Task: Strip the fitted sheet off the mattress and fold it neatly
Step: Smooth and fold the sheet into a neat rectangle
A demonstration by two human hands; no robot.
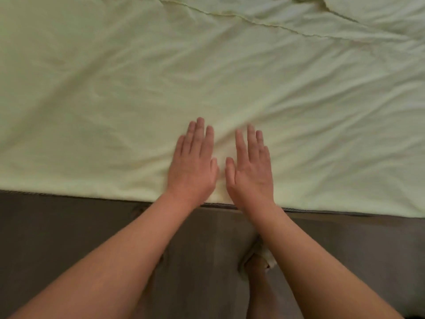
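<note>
**Status.** The sheet (115, 88) lies spread flat over the top of the mattress (69, 226). Its near edge runs along the mattress's top seam and does not wrap down over the dark side panel, so the stripping step is judged complete. A wavy cloth edge (253, 21) crosses the far part of the view from left to right. It suggests one layer laid over another (a first fold, though this cannot be confirmed). The cloth carries shallow wrinkles across most of its area.

**Hands.** The left hand (193, 162) and right hand (250, 166) rest palm down on the sheet, side by side, just beyond the near edge at the centre. The fingers (200, 132) are straight and point to the far side. Neither hand grips anything. The posture fits a smoothing pass.

**Remaining work.** Judged from the layout: flatten the wrinkles, align the edges, then make further folds until the sheet forms a compact rectangle. The elastic corners are not in view, so their condition cannot be stated.

**Containers.** No basket, bin or drawer is in view. A bare foot (257, 265) is visible near the mattress side, below the right forearm.
</note>
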